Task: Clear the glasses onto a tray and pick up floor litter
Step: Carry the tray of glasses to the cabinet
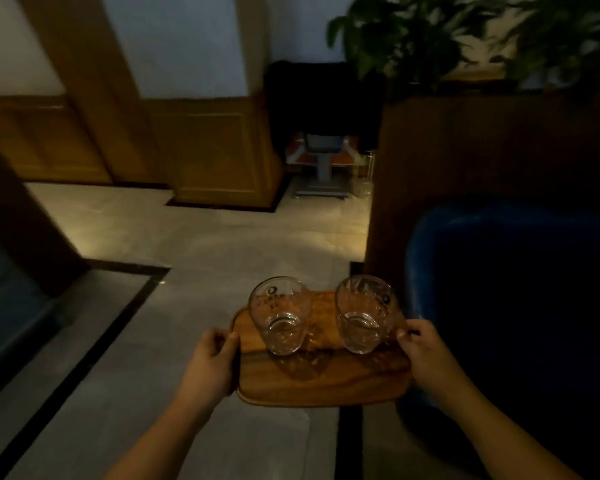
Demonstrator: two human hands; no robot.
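Above tiled floor: both grips, L hand & R hand, clamp wooden tray; 2 clear glasses upright.

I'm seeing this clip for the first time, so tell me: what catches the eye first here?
Two empty clear glasses, the left glass and the right glass, stand upright side by side on a wooden tray low in the middle. The left hand and the right hand grip the tray's two ends, carrying it above a pale tiled floor. A dark blue armchair fills the right side.
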